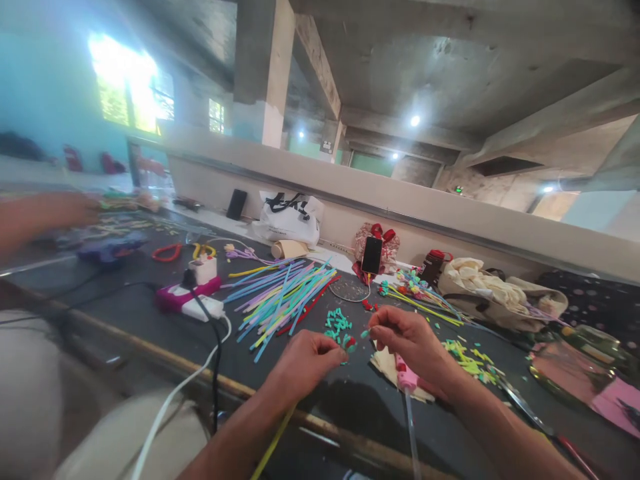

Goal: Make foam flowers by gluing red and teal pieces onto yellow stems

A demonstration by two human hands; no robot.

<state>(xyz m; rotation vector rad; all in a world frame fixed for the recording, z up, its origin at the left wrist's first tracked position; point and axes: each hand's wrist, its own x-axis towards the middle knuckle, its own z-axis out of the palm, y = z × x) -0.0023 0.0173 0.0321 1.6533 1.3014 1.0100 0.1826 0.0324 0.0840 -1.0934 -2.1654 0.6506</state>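
Note:
My left hand (pixel 306 365) is closed in a pinch on a small red-and-green flower (pixel 349 343). A yellow stem (pixel 274 441) shows below that wrist; whether it joins the flower is hidden. Just to the right, my right hand (pixel 403 335) pinches a tiny green piece (pixel 365 334) between thumb and fingertips, a small gap from the flower. Behind both hands lies a pile of green bits (pixel 338 321). Under my right hand a pink glue gun (pixel 407 379) with a clear glue stick (pixel 412 427) at its rear rests on a beige cloth or paper (pixel 384 365).
Pastel fuzzy stems (pixel 293 293) cover the middle. A power strip (pixel 193 298) with cords stands left, near a co-worker's blurred arm (pixel 45 217). Rightward are yellow-green bits (pixel 469 360), scissors (pixel 525 403) and a glass jar (pixel 575 360). A phone (pixel 372 255) leans at the back.

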